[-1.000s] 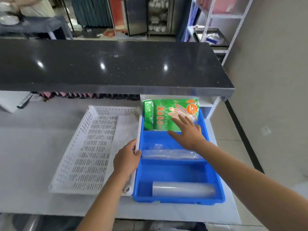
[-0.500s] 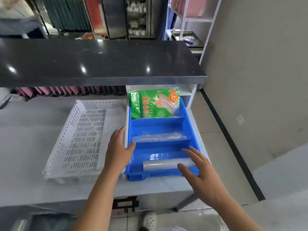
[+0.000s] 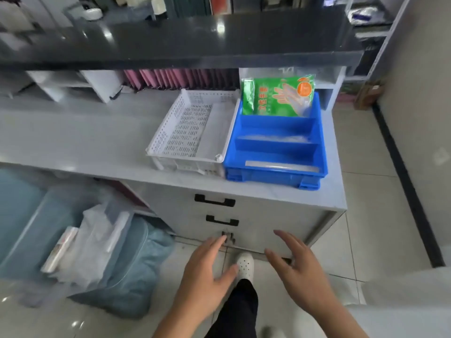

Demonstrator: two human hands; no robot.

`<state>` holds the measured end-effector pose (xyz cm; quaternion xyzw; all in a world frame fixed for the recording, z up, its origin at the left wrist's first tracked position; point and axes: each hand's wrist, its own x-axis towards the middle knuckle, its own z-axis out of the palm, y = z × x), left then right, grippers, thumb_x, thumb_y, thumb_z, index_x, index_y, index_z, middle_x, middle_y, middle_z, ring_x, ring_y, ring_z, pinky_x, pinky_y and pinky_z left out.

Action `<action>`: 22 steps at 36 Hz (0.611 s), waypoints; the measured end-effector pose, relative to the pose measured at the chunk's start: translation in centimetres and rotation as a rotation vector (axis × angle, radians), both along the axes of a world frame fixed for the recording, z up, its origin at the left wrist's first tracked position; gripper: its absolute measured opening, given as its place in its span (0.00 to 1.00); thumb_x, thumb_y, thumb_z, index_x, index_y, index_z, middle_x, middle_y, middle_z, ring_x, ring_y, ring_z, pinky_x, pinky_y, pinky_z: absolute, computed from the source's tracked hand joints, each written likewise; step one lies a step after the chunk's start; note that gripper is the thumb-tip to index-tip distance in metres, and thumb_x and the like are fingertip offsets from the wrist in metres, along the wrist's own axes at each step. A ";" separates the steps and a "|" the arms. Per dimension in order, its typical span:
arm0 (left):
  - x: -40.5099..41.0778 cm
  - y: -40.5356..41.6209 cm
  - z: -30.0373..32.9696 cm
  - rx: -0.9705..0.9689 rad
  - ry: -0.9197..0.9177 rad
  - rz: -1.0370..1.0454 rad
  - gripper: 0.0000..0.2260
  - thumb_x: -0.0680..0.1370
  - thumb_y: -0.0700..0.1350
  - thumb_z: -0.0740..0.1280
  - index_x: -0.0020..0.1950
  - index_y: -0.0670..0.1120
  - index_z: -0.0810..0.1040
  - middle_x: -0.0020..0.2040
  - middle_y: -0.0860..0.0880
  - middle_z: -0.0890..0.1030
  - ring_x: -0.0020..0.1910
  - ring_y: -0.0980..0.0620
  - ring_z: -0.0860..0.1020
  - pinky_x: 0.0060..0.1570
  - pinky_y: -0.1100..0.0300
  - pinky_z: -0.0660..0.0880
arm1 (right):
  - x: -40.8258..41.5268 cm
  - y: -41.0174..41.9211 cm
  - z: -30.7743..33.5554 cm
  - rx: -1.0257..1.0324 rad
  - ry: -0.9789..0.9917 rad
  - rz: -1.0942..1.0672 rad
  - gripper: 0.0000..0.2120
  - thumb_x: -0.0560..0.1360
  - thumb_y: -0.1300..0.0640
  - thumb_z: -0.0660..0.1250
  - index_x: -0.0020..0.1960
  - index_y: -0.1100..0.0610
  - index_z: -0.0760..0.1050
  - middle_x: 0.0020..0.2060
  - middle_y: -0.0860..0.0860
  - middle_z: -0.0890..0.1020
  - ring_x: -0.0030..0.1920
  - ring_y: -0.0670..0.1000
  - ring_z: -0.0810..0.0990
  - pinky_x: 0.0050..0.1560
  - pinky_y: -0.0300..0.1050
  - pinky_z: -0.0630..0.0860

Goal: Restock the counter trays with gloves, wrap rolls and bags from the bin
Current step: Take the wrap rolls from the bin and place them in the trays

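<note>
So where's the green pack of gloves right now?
In the head view, the green glove pack stands upright in the back compartment of the blue tray, at the right end of the counter, just right of the white basket.

Your forearms run off the bottom edge at six o'clock. The green printed glove packet [image 3: 278,96] hides its lower part behind the first divider of the blue plastic compartment tray [image 3: 274,175]. At eight o'clock, the clear plastic storage bin [image 3: 31,230] is smeared by motion; its contents look like wrapped rolls and bags, though you can't tell them apart. The packet's lettering is too blurred to read.
</note>
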<state>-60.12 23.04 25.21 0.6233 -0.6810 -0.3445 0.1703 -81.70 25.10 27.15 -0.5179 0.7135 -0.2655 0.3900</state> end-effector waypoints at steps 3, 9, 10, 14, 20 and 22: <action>2.9 5.2 -0.1 0.089 -0.028 0.050 0.29 0.74 0.59 0.70 0.72 0.67 0.64 0.74 0.66 0.60 0.75 0.65 0.57 0.71 0.71 0.52 | 2.7 1.7 -0.4 0.055 -0.063 0.084 0.26 0.76 0.39 0.65 0.72 0.43 0.68 0.70 0.45 0.72 0.71 0.48 0.67 0.71 0.47 0.65; 7.9 8.7 1.0 0.163 -0.018 0.199 0.30 0.75 0.59 0.69 0.75 0.62 0.64 0.78 0.57 0.60 0.77 0.60 0.56 0.75 0.60 0.55 | 6.5 3.4 1.3 -0.011 -0.058 0.192 0.26 0.75 0.38 0.64 0.71 0.42 0.68 0.69 0.41 0.72 0.70 0.46 0.69 0.68 0.45 0.66; 8.5 8.8 1.1 0.158 -0.010 0.212 0.30 0.75 0.58 0.69 0.75 0.62 0.63 0.78 0.57 0.60 0.76 0.60 0.57 0.75 0.59 0.56 | 7.1 3.5 1.5 -0.017 -0.052 0.198 0.26 0.75 0.39 0.65 0.71 0.43 0.69 0.69 0.42 0.72 0.70 0.47 0.69 0.69 0.45 0.66; 10.8 8.4 1.2 0.133 0.022 0.201 0.30 0.75 0.58 0.69 0.76 0.60 0.64 0.77 0.58 0.62 0.76 0.59 0.59 0.75 0.56 0.58 | 9.7 4.1 1.7 -0.024 -0.006 0.229 0.25 0.75 0.39 0.65 0.70 0.43 0.70 0.67 0.41 0.73 0.69 0.47 0.70 0.66 0.45 0.67; 17.5 8.8 1.1 0.126 0.090 0.163 0.29 0.76 0.58 0.68 0.75 0.59 0.65 0.73 0.62 0.65 0.72 0.64 0.62 0.70 0.66 0.58 | 16.1 4.2 1.7 0.022 0.046 0.252 0.25 0.75 0.39 0.67 0.69 0.44 0.71 0.65 0.43 0.74 0.68 0.48 0.70 0.63 0.43 0.66; 21.2 9.3 1.1 0.118 0.117 0.194 0.28 0.75 0.57 0.69 0.74 0.59 0.66 0.71 0.64 0.66 0.71 0.64 0.63 0.70 0.66 0.59 | 19.2 3.8 1.9 0.048 0.072 0.279 0.24 0.75 0.40 0.67 0.69 0.45 0.71 0.66 0.45 0.74 0.69 0.48 0.70 0.64 0.44 0.67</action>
